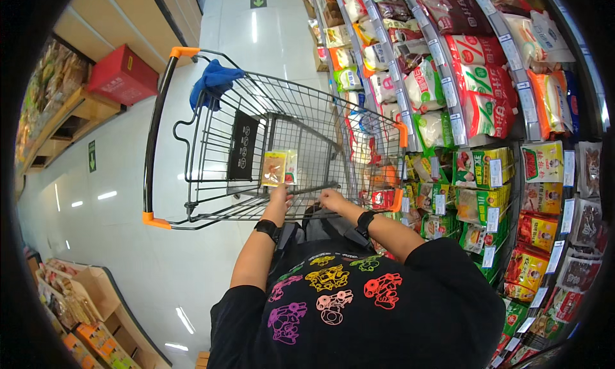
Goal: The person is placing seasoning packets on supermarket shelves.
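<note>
A wire shopping cart (307, 129) with orange corners stands right in front of me, its black handle at the left. Over its basket my left hand (281, 195) reaches in at the near side, at the lower edge of a yellow seasoning packet (274, 168); the fingers seem to hold it. Behind that packet a paler packet (291, 166) partly shows; whether the hand grips it too cannot be told. My right hand (331, 199) is at the cart's near rim, fingers curled, with no object visible in it. A blue cloth (215, 83) hangs on the cart near the handle.
Shelves of bagged goods (480, 80) rise close on the right, with hanging seasoning packets (483, 205) below. A red box (126, 76) and a wooden display stand (72, 114) are at the upper left. Another display unit (103, 297) stands at the lower left.
</note>
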Demonstrator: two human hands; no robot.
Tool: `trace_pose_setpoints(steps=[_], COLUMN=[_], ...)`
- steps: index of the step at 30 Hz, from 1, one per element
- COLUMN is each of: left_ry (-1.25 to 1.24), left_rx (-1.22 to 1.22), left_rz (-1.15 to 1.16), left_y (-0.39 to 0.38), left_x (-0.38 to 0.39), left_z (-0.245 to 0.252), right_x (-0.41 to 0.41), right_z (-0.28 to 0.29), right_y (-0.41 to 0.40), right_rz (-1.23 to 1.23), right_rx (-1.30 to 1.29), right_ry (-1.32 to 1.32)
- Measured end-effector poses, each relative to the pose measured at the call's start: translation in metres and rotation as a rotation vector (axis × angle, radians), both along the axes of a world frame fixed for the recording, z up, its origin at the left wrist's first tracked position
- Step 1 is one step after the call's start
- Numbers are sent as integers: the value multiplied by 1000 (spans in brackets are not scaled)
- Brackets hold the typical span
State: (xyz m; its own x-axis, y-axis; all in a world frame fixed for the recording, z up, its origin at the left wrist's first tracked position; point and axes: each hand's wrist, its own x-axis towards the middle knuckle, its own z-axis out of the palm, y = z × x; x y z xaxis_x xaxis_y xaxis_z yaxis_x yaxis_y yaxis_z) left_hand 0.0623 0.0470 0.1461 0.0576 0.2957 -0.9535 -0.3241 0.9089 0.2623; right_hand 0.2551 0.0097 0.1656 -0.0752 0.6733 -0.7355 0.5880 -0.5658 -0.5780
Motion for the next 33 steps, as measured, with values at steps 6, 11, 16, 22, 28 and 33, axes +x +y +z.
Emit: trace_pose_setpoints(steps=[6, 11, 16, 22, 28, 33], left_ry=[51, 87, 233, 422, 309, 234], left_rx=[-83, -45, 29, 433, -30, 13], left_rz=[-117, -289, -775, -1072, -482, -465], left_y=[14, 37, 64, 59, 87, 103], left_x=[17, 33, 36, -39, -49, -11], left_z=[-13, -4, -18, -141, -178, -186], right_x=[2, 11, 20, 31, 19, 6], right_z=[3, 4, 12, -48, -123, -177], right_y=[11, 22, 50, 62, 102, 117], right_rz=[171, 302, 510, 271, 78, -227], right_rx=[20, 31, -36, 102, -289, -361], right_ry=[-34, -21, 68, 192, 142, 281])
